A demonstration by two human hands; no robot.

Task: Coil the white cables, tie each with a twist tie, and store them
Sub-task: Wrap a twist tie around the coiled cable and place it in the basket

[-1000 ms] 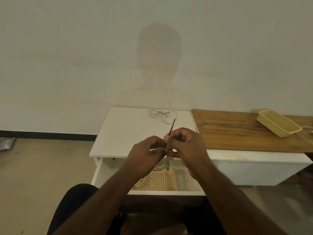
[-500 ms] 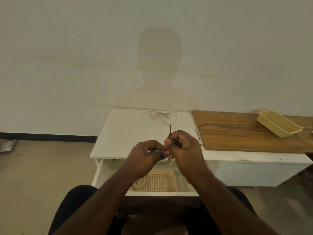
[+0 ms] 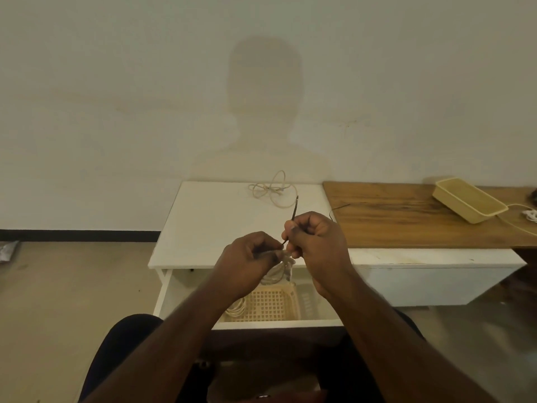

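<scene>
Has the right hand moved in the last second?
Barely: the right hand still pinches the twist tie at the white table's front edge.

The coiled cable is mostly covered by the left hand and right hand, so its tie point cannot be made out. Below it, a forearm hides part of the basket (drawer contents unclear). Far right of it, a white object is cut off.

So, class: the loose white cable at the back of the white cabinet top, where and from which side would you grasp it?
Probably at the loose white cable's knotted middle, where its loops cross, reaching down from above: it lies flat on the white cabinet top, and one loop stands up.
</scene>
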